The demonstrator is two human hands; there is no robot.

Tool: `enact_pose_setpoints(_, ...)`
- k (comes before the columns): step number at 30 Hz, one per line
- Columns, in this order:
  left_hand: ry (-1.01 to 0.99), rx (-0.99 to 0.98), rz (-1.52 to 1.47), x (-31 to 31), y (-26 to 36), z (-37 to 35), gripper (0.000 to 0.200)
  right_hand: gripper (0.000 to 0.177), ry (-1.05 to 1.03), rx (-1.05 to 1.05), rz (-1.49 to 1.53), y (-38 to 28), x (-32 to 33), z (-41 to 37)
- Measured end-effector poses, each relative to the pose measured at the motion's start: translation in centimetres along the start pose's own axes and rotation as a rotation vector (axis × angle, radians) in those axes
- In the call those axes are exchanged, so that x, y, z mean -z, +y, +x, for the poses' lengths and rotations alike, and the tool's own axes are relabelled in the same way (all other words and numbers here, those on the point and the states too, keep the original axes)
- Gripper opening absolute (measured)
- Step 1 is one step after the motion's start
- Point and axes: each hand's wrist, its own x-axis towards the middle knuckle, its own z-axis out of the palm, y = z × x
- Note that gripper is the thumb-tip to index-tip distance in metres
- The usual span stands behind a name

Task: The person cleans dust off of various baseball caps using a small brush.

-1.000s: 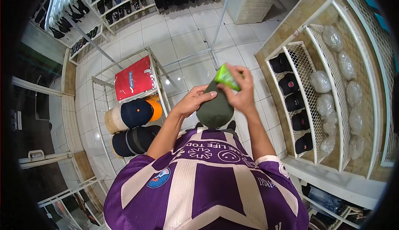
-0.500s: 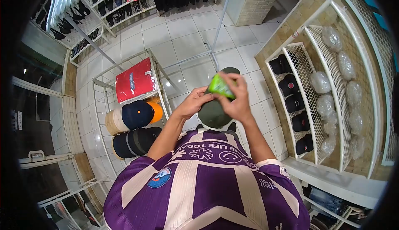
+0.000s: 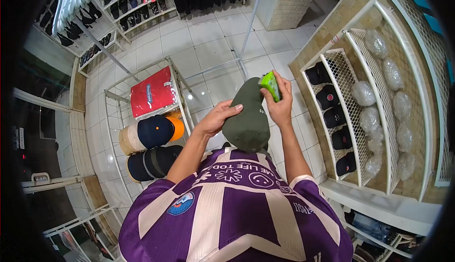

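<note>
A dark olive baseball cap (image 3: 247,120) hangs in front of my chest, with its brim pointing away from me and small light lettering on its right side. My left hand (image 3: 219,117) grips the cap's left edge, thumb on top and fingers underneath. In my right hand (image 3: 280,102) is a bright green hand brush (image 3: 270,86), held between thumb and fingers just right of the brim. The brush's edge lies right by the cap in this view.
To the left, a white rack holds a red packaged shirt (image 3: 152,91) and stacked caps (image 3: 156,131). On the right, wire shelves carry black caps (image 3: 328,96) and clear plastic bundles (image 3: 364,94). A metal pole (image 3: 252,20) stands ahead on the tiled floor.
My right hand has moved right with the brush, from over the cap to beside its brim. More of the cap now shows, turned and tilted in my left hand.
</note>
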Motion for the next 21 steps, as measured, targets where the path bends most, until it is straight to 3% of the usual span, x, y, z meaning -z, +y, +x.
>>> enact_pose_setpoints(1, 0.000, -0.008, 0.000, 0.2, -0.6, 0.4, 0.034, 0.061, 0.016, 0.018, -0.031, -0.6, -0.2, 0.1)
enact_pose_setpoints(3, -0.009, -0.119, -0.065, 0.3, -1.8, 0.7, 0.036, 0.063, -0.204, 0.214, -0.207, -4.0, -0.2, -0.7)
enact_pose_setpoints(5, -0.049, -0.119, -0.024, 0.9, -1.5, 0.3, 0.039, 0.062, -0.115, 0.236, -0.107, -1.6, -0.1, -0.7)
enact_pose_setpoints(7, -0.027, -0.001, -0.056, 0.3, -0.2, -0.2, 0.041, 0.060, 0.015, 0.046, -0.037, 1.0, 0.9, 0.6)
enact_pose_setpoints(9, -0.049, 0.008, -0.090, 0.4, 0.0, -0.1, 0.046, 0.059, 0.027, 0.064, -0.058, 3.1, 2.3, 1.1)
enact_pose_setpoints(11, 0.003, -0.052, -0.157, -0.4, -0.5, -0.1, 0.049, 0.059, 0.021, -0.136, 0.389, 3.6, 3.4, 1.1)
enact_pose_setpoints(12, 0.010, -0.049, -0.165, -0.7, -0.7, -0.2, 0.049, 0.059, 0.014, -0.145, 0.388, 3.2, 3.6, 0.9)
enact_pose_setpoints(14, -0.027, -0.070, -0.295, -1.0, -0.7, 0.1, 0.049, 0.059, -0.052, -0.336, 0.847, 2.1, 4.1, 1.2)
enact_pose_setpoints(15, -0.035, -0.071, -0.290, -1.3, -0.2, 0.1, 0.049, 0.059, -0.047, -0.327, 0.846, 2.5, 4.3, 1.0)
enact_pose_setpoints(18, -0.031, -0.087, 0.201, -0.2, 0.2, 1.0, 0.050, 0.063, -0.186, -0.262, 0.711, 3.4, 4.9, 1.1)
enact_pose_setpoints(19, -0.024, -0.078, 0.193, -0.1, 0.3, 1.2, 0.050, 0.063, -0.189, -0.276, 0.713, 2.3, 5.0, 1.2)
enact_pose_setpoints(21, 0.008, -0.052, 0.083, -0.1, 0.8, 1.4, 0.045, 0.066, -0.392, -0.185, 0.497, 0.0, 4.9, 2.1)
